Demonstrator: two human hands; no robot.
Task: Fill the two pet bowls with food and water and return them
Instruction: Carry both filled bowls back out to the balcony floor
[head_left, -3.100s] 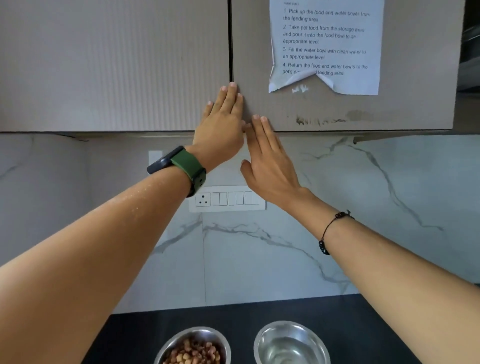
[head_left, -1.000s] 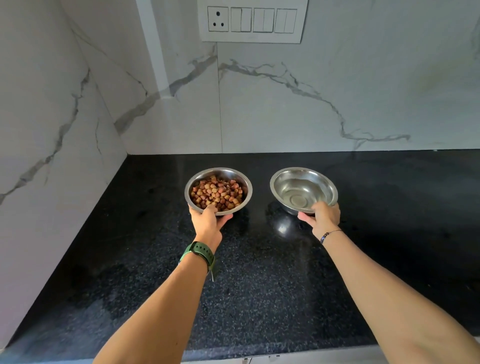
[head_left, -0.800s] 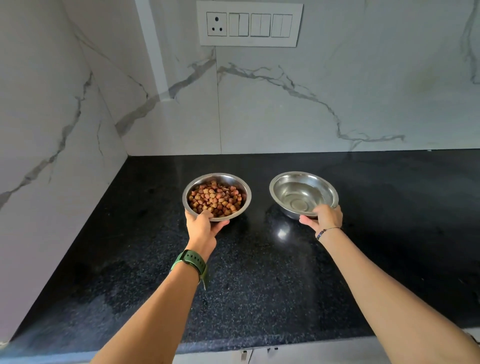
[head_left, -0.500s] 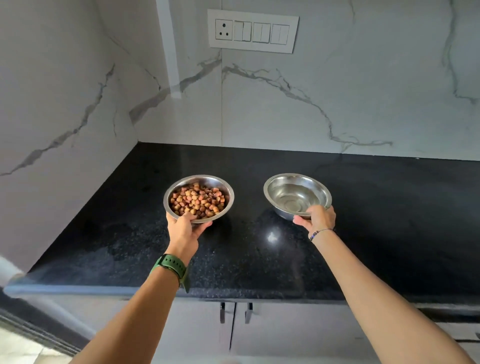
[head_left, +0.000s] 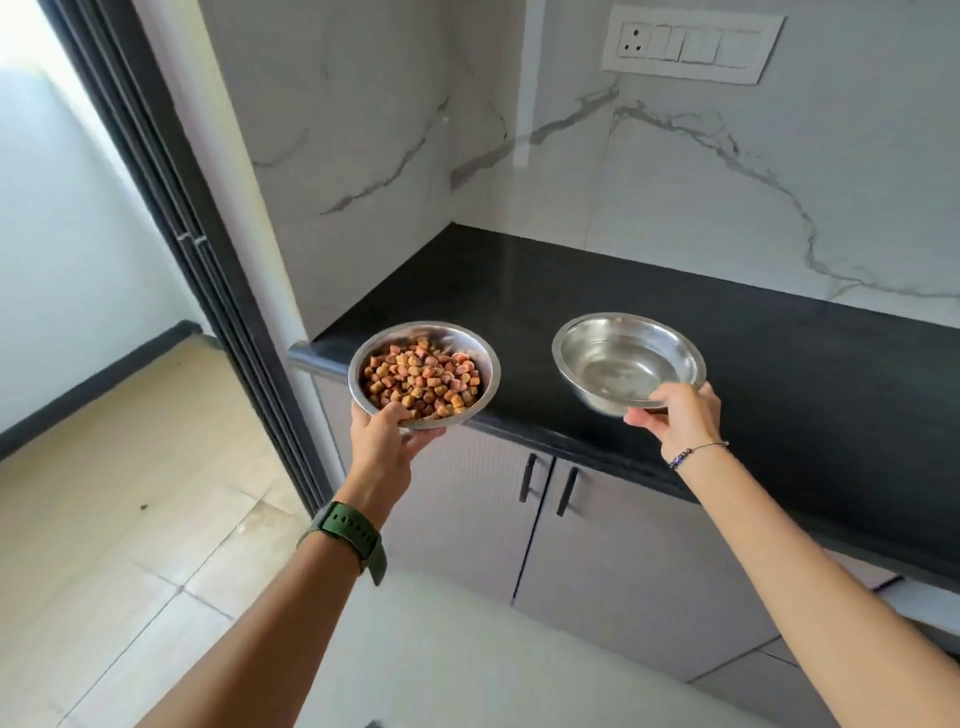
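We've got both bowls in the air, clear of the black counter (head_left: 779, 364). Left hand (head_left: 387, 441) grips the near rim of the food bowl (head_left: 423, 374), thumb over the edge, fingers under; kibble (head_left: 421, 379) fills it about to mid-height. Right hand (head_left: 680, 415) pinches the near rim of the water bowl (head_left: 628, 361); it sits right of the food bowl, over the counter's near edge. Water level hard to read, there looks to be a shallow clear pool.

Risks, as we judge them: each bowl is held at one rim only, so the far side can dip. The water bowl already looks tilted and would slosh on a turn toward the doorway (head_left: 156, 208) at left. Kibble could roll out if the wrist drops. Smooth steel rim could slip out of the pinch.

No readable writing or brands; the switch plate (head_left: 691, 47) is unmarked.
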